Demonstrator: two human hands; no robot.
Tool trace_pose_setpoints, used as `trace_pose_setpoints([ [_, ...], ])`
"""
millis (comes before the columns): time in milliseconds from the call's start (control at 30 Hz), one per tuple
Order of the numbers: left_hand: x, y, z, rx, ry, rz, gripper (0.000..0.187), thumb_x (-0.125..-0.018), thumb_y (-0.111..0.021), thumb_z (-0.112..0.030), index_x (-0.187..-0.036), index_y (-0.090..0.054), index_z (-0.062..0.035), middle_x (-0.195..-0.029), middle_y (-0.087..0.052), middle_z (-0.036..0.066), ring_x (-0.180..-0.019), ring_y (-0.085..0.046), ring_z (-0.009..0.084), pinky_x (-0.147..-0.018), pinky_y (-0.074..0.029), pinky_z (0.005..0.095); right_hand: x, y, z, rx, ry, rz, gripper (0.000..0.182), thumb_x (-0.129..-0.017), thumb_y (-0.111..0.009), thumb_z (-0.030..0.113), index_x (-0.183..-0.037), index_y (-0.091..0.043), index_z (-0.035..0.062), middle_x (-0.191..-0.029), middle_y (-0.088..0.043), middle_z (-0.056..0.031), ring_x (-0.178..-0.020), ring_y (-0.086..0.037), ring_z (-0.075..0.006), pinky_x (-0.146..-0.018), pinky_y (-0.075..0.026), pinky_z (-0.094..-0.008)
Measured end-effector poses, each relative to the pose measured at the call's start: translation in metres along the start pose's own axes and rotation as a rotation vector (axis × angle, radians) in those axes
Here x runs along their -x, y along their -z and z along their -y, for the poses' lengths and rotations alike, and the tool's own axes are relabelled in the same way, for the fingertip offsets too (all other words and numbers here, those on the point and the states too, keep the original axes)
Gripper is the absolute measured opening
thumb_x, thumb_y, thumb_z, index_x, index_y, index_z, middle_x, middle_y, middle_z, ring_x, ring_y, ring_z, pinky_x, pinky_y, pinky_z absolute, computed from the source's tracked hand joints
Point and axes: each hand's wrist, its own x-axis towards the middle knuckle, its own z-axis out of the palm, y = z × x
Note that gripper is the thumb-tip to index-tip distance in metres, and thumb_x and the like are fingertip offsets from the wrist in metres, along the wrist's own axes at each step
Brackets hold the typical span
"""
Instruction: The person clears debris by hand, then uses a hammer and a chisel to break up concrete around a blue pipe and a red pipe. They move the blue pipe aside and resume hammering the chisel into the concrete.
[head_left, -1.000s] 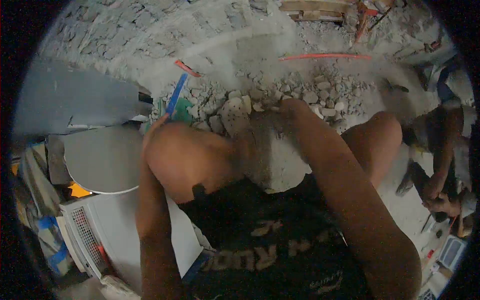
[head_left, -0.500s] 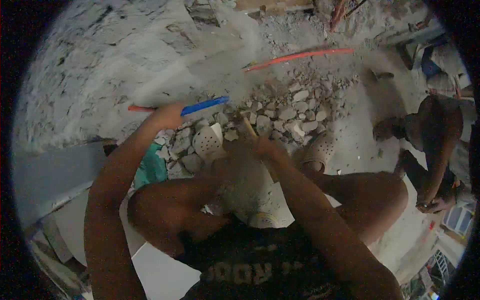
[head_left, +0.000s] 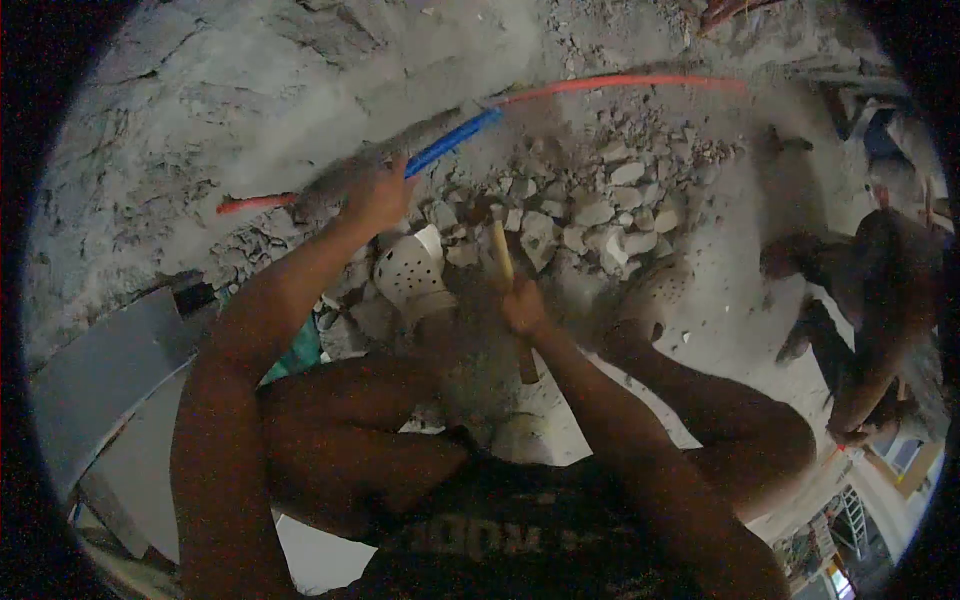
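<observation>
Gripping blue bar in left hand, left of upper centre of frame, wrapped closely round its lower end. Slanting up and right toward red line near top centre; cannot tell if touching. Gripping wooden handle in right hand, centre of frame, curled round its middle, with length showing above and below the fist. Tilted slightly left at the top; upper end over rubble, too murky to make out a head. Wearing clogs, left one just left of centre at the rubble's edge, right one right of centre, blurred. Past left forearm, green bag at centre left, partly hidden, and grey panel at far left. At right edge, bent over, another person.
</observation>
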Motion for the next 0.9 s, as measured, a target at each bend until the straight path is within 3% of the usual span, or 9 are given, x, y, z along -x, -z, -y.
trace_pose_setpoints([
  [100,-0.004,-0.011,0.001,0.116,0.052,-0.015,0.052,-0.101,-0.048,-0.04,-0.134,-0.047,0.0005,-0.076,-0.067,0.024,-0.073,-0.068,0.0434,-0.064,-0.053,0.0581,0.006,0.01,0.03,-0.099,-0.205,-0.028,0.048,-0.097,-0.058,0.047,-0.086,-0.06,0.0012,-0.066,-0.059,-0.0067,-0.053,-0.055,-0.0174,-0.049,-0.044,-0.0357],
  [200,0.0,0.008,-0.002,-0.016,0.005,-0.041,0.051,-0.101,-0.047,-0.041,-0.131,-0.048,0.0,-0.08,-0.068,0.025,-0.077,-0.068,0.0443,-0.068,-0.054,0.0568,-0.003,0.022,0.067,-0.376,-0.171,-0.179,0.055,-0.096,-0.056,0.056,-0.08,-0.057,0.0038,-0.064,-0.057,-0.0042,-0.053,-0.055,-0.0149,-0.048,-0.044,-0.034],
  [267,-0.006,0.032,-0.009,0.016,0.02,0.022,0.05,-0.102,-0.046,-0.041,-0.13,-0.048,-0.0003,-0.083,-0.068,0.026,-0.08,-0.068,0.0447,-0.07,-0.054,0.0566,-0.016,0.043,0.094,-0.424,-0.282,-0.17,0.05,-0.098,-0.056,0.052,-0.084,-0.056,0.0041,-0.064,-0.055,-0.0036,-0.051,-0.054,-0.015,-0.047,-0.043,-0.0334],
  [467,-0.01,0.04,-0.017,0.082,0.07,0.029,0.048,-0.102,-0.044,-0.041,-0.125,-0.053,-0.0005,-0.092,-0.069,0.026,-0.087,-0.067,0.0457,-0.077,-0.053,0.0578,-0.035,0.08,0.136,-1.092,-0.105,-0.473,0.035,-0.102,-0.053,0.039,-0.088,-0.054,0.0067,-0.064,-0.054,-0.0034,-0.049,-0.05,-0.0147,-0.044,-0.042,-0.032],
  [633,-0.013,0.061,-0.026,0.043,0.092,0.075,0.047,-0.101,-0.044,-0.041,-0.121,-0.057,-0.0013,-0.096,-0.069,0.025,-0.09,-0.067,0.0459,-0.08,-0.052,0.0584,-0.066,0.053,0.148,-1.227,0.054,-0.714,0.043,-0.101,-0.051,0.045,-0.089,-0.057,0.0046,-0.071,-0.059,-0.0071,-0.059,-0.055,-0.0189,-0.052,-0.047,-0.0359],
  [667,-0.013,0.067,-0.028,0.026,0.088,0.086,0.046,-0.101,-0.044,-0.041,-0.121,-0.058,-0.0021,-0.096,-0.069,0.024,-0.09,-0.068,0.0454,-0.08,-0.053,0.0583,-0.085,0.025,0.136,-1.233,0.051,-0.716,0.043,-0.101,-0.051,0.045,-0.089,-0.057,0.0046,-0.071,-0.059,-0.0071,-0.059,-0.055,-0.0189,-0.052,-0.047,-0.0359],
  [767,-0.014,0.062,-0.023,-0.03,0.084,0.06,0.045,-0.101,-0.045,-0.041,-0.12,-0.059,-0.0031,-0.094,-0.07,0.023,-0.089,-0.068,0.0443,-0.077,-0.053,0.0582,-0.124,-0.029,0.129,-0.24,0.218,-0.984,0.039,-0.103,-0.047,0.044,-0.092,-0.051,0.0061,-0.066,-0.053,-0.0065,-0.051,-0.055,-0.0208,-0.045,-0.044,-0.0385],
  [833,-0.017,0.052,-0.017,-0.059,0.087,0.018,0.045,-0.101,-0.046,-0.042,-0.12,-0.059,-0.0032,-0.093,-0.07,0.022,-0.088,-0.069,0.0436,-0.075,-0.053,0.0582,-0.132,-0.034,0.134,-0.723,-0.108,-0.484,0.04,-0.102,-0.05,0.044,-0.092,-0.05,0.0057,-0.062,-0.051,-0.0044,-0.048,-0.053,-0.0178,-0.043,-0.044,-0.0365],
  [900,-0.009,0.05,-0.018,-0.083,0.06,0.026,0.042,-0.1,-0.048,-0.04,-0.117,-0.058,-0.0023,-0.088,-0.071,0.02,-0.082,-0.07,0.0411,-0.071,-0.054,0.0567,-0.133,-0.013,0.125,-0.728,-0.038,-0.502,0.04,-0.102,-0.051,0.044,-0.091,-0.05,0.0055,-0.062,-0.051,-0.0034,-0.048,-0.052,-0.0162,-0.042,-0.042,-0.035],
])
